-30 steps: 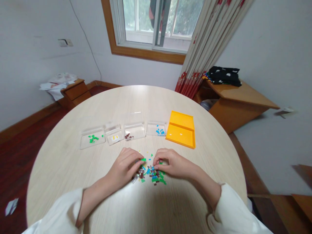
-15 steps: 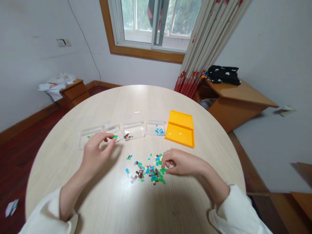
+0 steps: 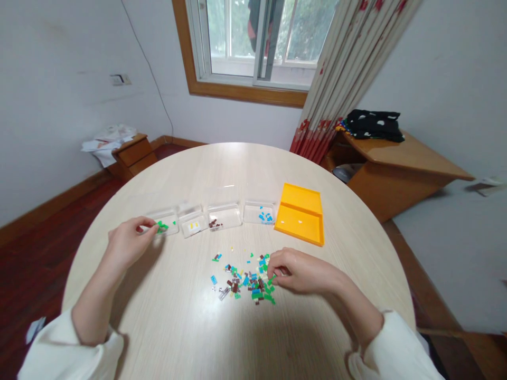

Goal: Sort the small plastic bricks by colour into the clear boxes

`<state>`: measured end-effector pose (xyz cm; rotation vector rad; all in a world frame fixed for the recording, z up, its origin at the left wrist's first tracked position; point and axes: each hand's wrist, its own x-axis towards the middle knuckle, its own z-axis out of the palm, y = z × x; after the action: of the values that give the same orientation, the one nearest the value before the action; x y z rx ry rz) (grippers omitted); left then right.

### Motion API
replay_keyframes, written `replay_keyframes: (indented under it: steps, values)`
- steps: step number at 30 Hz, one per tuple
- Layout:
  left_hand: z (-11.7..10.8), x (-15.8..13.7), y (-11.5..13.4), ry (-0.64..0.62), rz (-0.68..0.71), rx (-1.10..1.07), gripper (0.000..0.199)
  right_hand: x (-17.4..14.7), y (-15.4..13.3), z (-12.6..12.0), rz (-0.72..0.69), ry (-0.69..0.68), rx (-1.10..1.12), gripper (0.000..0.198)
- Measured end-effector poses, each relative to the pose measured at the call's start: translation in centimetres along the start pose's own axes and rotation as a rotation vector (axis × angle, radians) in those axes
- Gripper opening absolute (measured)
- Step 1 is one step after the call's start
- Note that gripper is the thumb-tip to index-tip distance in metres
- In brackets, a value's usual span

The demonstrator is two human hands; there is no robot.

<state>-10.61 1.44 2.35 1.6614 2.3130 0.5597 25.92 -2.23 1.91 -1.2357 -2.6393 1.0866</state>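
Observation:
My left hand (image 3: 129,240) is over the leftmost clear plastic box (image 3: 172,232), thumb and fingertips pinched on a green toy brick (image 3: 160,227). Other green bricks lie in that box. On the right, my right hand (image 3: 297,270) rests at the edge of a loose pile of small toy bricks (image 3: 245,282) in green, blue, brown, yellow and clear. Its fingers are curled together against the green bricks (image 3: 271,290), and what they hold is hidden.
More clear boxes stand in a row: one with yellow bricks (image 3: 194,225), one with brown bricks (image 3: 214,224), one with blue bricks (image 3: 266,215). An open orange case (image 3: 301,198) with small white pieces ends the row. All are on a round table (image 3: 178,327).
My left hand has moved left with the green brick, from above the yellow bricks' box to the leftmost box. My right hand stays by the pile. The view has shifted slightly.

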Motion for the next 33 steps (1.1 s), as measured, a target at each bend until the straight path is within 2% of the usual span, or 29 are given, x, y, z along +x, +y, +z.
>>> replay_keyframes:
  steps: [5,16,21,33]
  values:
    - [0.1,0.2,-0.4,0.028,0.013,0.04,0.022,0.0,-0.9,-0.1,-0.044,0.149,0.011,0.009]
    - [1.2,0.9,-1.8,0.13,0.106,-0.014,0.014,0.3,-1.0,0.6,-0.07,0.36,0.183,0.006]
    - [1.0,0.7,-1.4,0.114,0.102,-0.01,0.013,0.5,-0.9,0.9,-0.068,0.458,0.229,0.007]
    - [0.7,0.4,-0.7,0.059,0.056,0.046,0.018,0.6,-0.6,1.0,-0.129,0.572,0.234,0.005]
